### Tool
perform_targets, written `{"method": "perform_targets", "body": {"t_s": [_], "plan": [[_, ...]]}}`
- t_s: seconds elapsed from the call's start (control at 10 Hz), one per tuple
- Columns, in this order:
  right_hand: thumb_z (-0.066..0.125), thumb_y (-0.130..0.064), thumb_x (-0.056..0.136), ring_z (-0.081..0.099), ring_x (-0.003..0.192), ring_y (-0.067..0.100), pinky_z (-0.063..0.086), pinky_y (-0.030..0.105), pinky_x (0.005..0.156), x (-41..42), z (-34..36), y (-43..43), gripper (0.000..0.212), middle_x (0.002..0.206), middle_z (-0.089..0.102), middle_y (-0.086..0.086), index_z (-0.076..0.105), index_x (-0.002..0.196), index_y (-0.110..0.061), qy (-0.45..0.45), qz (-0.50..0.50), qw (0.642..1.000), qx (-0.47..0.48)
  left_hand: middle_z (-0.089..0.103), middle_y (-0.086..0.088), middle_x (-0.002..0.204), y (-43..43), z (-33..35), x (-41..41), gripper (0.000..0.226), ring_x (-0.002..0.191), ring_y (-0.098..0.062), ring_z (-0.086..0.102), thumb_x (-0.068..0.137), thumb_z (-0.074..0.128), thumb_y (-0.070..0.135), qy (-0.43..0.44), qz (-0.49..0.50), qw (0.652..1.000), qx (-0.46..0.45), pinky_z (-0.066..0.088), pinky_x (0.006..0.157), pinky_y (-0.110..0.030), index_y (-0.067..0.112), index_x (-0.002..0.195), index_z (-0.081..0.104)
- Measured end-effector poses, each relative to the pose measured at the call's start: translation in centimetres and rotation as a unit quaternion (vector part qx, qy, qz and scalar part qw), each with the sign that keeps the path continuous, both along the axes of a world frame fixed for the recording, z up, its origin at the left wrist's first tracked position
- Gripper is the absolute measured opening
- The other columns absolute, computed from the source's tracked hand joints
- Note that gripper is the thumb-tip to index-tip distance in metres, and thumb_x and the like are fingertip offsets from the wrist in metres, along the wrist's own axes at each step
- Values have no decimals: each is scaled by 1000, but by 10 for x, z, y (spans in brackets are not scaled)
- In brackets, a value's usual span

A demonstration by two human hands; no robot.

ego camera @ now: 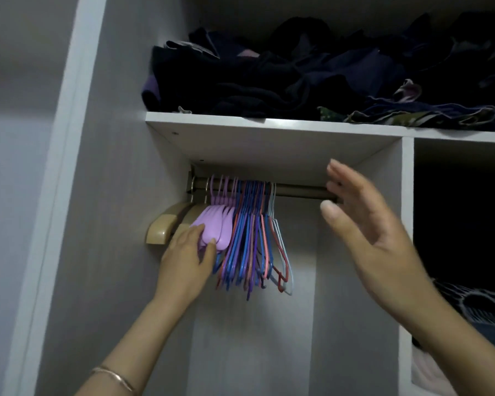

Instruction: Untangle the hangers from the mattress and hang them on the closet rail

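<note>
A dark brown round closet rail [297, 191] runs under a white wooden shelf [269, 138], and all the hangers in view hang from its left half, packed close together. Furthest left are two beige wooden hangers [162, 230], their broad shoulder ends pointing toward the camera. Next to them is a bunch of lilac plastic hangers [220, 227], and right of those a dense bundle of thin wire hangers [249, 247] in blue, purple, red, pink and pale grey, touching one another. The right half of the rail is bare.

The left hand [187, 258] reaches up from below and grips the rounded shoulder ends of the lilac plastic hangers, thumb on the near face and fingers curled behind. A thin gold bangle [115, 377] sits on that forearm.

The right hand [366, 232] is raised in front of the rail's right end, open, with fingers straight and spread, holding nothing. It is motion-blurred, and whether its fingertips touch the rail cannot be told.

On the shelf lies a heap of dark folded clothes [269, 81]. A white upright panel [407, 224] separates this bay from a dim compartment on the right, where what seems to be striped fabric [475, 307] shows.
</note>
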State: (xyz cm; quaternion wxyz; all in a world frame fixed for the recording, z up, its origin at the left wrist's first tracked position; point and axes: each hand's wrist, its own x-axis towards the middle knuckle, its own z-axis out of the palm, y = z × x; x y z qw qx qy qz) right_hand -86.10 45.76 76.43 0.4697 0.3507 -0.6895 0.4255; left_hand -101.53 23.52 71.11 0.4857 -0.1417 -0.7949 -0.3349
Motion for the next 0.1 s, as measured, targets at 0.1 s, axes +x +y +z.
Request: {"method": "perform_targets", "body": {"t_s": [0.1], "plan": [[50,-62,80,47,126,1,40,18,102,81,7,8,53,131,53,-21,47,128,-39,67,97,993,10,61,-7,119,8,-13,28,49,110,-27,54,85,38,44,0,43,999,-1,45,91,-36,13,118,55]]}}
